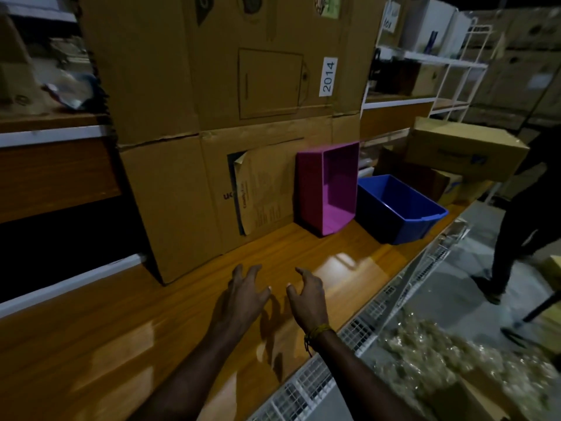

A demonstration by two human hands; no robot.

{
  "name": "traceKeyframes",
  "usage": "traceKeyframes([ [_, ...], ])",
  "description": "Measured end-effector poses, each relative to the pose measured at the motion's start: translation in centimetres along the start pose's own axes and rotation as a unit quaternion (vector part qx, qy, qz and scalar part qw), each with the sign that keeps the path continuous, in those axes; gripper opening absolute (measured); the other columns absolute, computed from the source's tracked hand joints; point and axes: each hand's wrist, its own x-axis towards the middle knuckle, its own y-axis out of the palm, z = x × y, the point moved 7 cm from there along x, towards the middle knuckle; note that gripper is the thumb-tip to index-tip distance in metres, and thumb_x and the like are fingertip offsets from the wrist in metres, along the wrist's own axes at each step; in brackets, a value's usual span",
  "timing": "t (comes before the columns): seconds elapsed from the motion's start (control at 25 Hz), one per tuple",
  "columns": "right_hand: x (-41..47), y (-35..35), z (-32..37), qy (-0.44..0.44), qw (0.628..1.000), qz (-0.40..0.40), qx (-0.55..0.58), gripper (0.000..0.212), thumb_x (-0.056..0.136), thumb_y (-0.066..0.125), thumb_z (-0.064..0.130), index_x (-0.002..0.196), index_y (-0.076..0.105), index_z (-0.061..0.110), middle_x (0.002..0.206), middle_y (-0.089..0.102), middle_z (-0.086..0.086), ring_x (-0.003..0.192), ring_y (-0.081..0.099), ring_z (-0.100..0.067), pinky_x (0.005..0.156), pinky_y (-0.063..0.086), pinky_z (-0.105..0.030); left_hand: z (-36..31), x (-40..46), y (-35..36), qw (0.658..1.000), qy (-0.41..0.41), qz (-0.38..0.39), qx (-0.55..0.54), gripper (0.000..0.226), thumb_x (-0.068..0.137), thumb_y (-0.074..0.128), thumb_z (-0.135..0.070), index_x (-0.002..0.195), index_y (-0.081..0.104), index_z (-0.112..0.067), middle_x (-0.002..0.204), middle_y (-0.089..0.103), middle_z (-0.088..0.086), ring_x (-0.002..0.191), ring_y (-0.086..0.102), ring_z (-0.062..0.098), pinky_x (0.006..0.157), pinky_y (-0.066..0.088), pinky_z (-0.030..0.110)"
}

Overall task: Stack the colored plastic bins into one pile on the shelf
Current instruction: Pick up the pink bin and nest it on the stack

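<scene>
Wooden shelf (303, 256) bears pink bin (312, 189), blue bin (403, 220), cardboard box (170, 192).

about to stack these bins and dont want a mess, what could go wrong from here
The pink plastic bin stands tipped on its side against the big cardboard box; a careless grab could topple it. The blue plastic bin sits near the wooden shelf's front edge and could slide off. Both the left hand and right hand are empty and short of either bin.

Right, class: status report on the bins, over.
Left hand and right hand open, empty. Pink bin on its side, blue bin upright, unstacked. Path clear.
</scene>
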Motion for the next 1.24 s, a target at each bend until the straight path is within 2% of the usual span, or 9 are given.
traceKeyframes([
  [0.2,6.1,-0.2,0.1,0.006,1.000,-0.004,-0.011,0.050,0.098,0.052,0.032,0.146,0.037,0.026,0.149,0.036,-0.006,0.131,0.046,-0.027,0.104,0.045,-0.045,-0.6,6.2,1.0,0.999,-0.002,0.014,-0.029,0.061,0.095,0.059,-0.037,0.150,0.033,-0.029,0.163,0.010,0.010,0.146,0.026,0.035,0.100,0.046,0.043],
  [0.32,8.5,-0.1,-0.3,0.013,1.000,-0.018,-0.006,0.050,0.099,0.051,0.033,0.146,0.037,0.026,0.150,0.035,-0.004,0.132,0.046,-0.026,0.104,0.045,-0.042,-0.7,9.1,2.2,0.999,-0.005,0.020,-0.025,0.060,0.095,0.058,-0.039,0.149,0.033,-0.031,0.163,0.011,0.009,0.146,0.025,0.034,0.101,0.046,0.045],
  [0.64,15.9,-2.2,0.0,0.002,0.996,-0.066,0.054,0.050,0.098,0.052,0.033,0.145,0.038,0.027,0.146,0.039,-0.005,0.130,0.046,-0.023,0.108,0.042,-0.044,-2.0,13.5,4.2,0.998,-0.008,-0.013,-0.067,0.054,0.096,0.059,-0.034,0.145,0.038,-0.035,0.161,0.018,0.004,0.143,0.032,0.029,0.094,0.050,0.039],
  [0.72,18.4,-2.7,0.6,-0.012,0.995,-0.078,0.058,0.051,0.098,0.053,0.031,0.146,0.038,0.024,0.146,0.042,-0.005,0.132,0.043,-0.020,0.109,0.040,-0.037,-3.5,15.3,4.5,0.998,0.012,-0.032,-0.052,0.054,0.096,0.059,-0.034,0.146,0.038,-0.034,0.158,0.022,0.003,0.141,0.035,0.027,0.092,0.050,0.038],
  [0.84,22.5,-3.8,1.1,-0.023,0.993,-0.088,0.074,0.051,0.098,0.053,0.029,0.146,0.038,0.022,0.143,0.044,-0.005,0.133,0.040,-0.018,0.101,0.032,-0.026,-6.6,18.8,4.8,0.997,0.022,-0.055,-0.052,0.054,0.097,0.056,-0.034,0.147,0.036,-0.031,0.159,0.022,0.004,0.143,0.032,0.028,0.098,0.049,0.041],
  [0.92,25.3,-4.7,1.1,-0.035,0.991,-0.098,0.082,0.050,0.098,0.053,0.030,0.146,0.038,0.024,0.142,0.044,-0.006,0.132,0.040,-0.019,0.100,0.033,-0.028,-8.6,21.1,4.9,0.995,0.013,-0.081,-0.052,0.053,0.098,0.054,-0.034,0.148,0.036,-0.030,0.160,0.022,0.005,0.144,0.031,0.029,0.102,0.047,0.043],
  [1.04,30.4,-6.6,0.9,-0.043,0.988,-0.113,0.094,0.050,0.097,0.054,0.032,0.144,0.039,0.027,0.143,0.043,-0.007,0.131,0.043,-0.025,0.104,0.042,-0.041,-12.0,24.0,5.6,0.992,0.034,-0.120,-0.037,0.049,0.099,0.052,-0.030,0.146,0.039,-0.028,0.153,0.030,0.005,0.136,0.040,0.026,0.095,0.047,0.033],
  [1.16,34.8,-7.8,1.0,-0.060,0.985,-0.117,0.114,0.052,0.097,0.054,0.033,0.146,0.037,0.029,0.146,0.042,-0.007,0.133,0.040,-0.027,0.105,0.039,-0.049,-14.7,25.9,6.7,0.989,0.054,-0.128,-0.047,0.047,0.099,0.052,-0.026,0.145,0.041,-0.030,0.153,0.030,0.004,0.137,0.040,0.024,0.099,0.046,0.032],
  [1.24,36.7,-7.7,1.3,-0.080,0.982,-0.112,0.132,0.052,0.097,0.054,0.034,0.146,0.037,0.029,0.144,0.045,-0.006,0.131,0.042,-0.026,0.104,0.037,-0.048,-15.8,26.6,6.8,0.988,0.050,-0.145,-0.038,0.047,0.099,0.052,-0.025,0.144,0.041,-0.033,0.156,0.028,0.001,0.142,0.034,0.021,0.101,0.039,0.024],
])
